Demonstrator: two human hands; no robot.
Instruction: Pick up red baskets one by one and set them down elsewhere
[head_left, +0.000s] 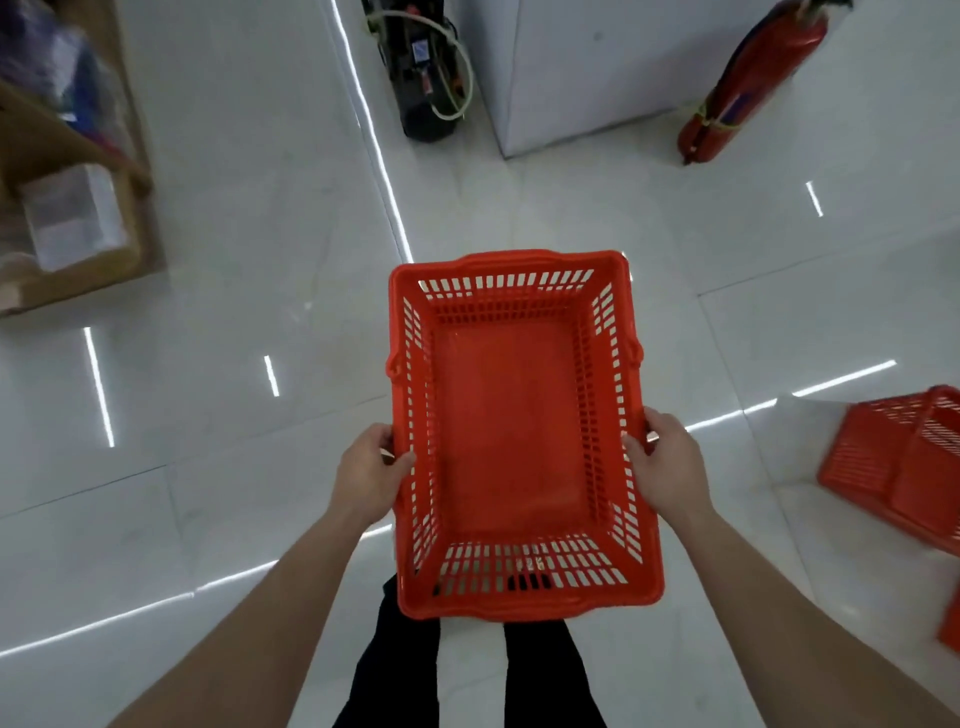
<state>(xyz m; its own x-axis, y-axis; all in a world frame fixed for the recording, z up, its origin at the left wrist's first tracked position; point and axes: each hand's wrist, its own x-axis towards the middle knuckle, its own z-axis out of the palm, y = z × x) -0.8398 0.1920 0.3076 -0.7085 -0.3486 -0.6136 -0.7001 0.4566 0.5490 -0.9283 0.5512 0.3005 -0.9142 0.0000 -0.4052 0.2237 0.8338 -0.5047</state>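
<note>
Glossy white tiled floor (234, 260) mirrors ceiling light strips; wooden shelf (78, 270) left, white cabinet (597, 78) ahead.

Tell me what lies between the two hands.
In the head view, the empty red slotted plastic basket spans the whole gap; the left hand and right hand grip its opposite long rims.

Red slotted plastic basket (511, 431) between both hands; second red plastic basket (904, 467) right; brown cardboard box (72, 208) far left.

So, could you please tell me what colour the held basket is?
The basket is plain orange-red all over, seen clearly in the head view.
</note>
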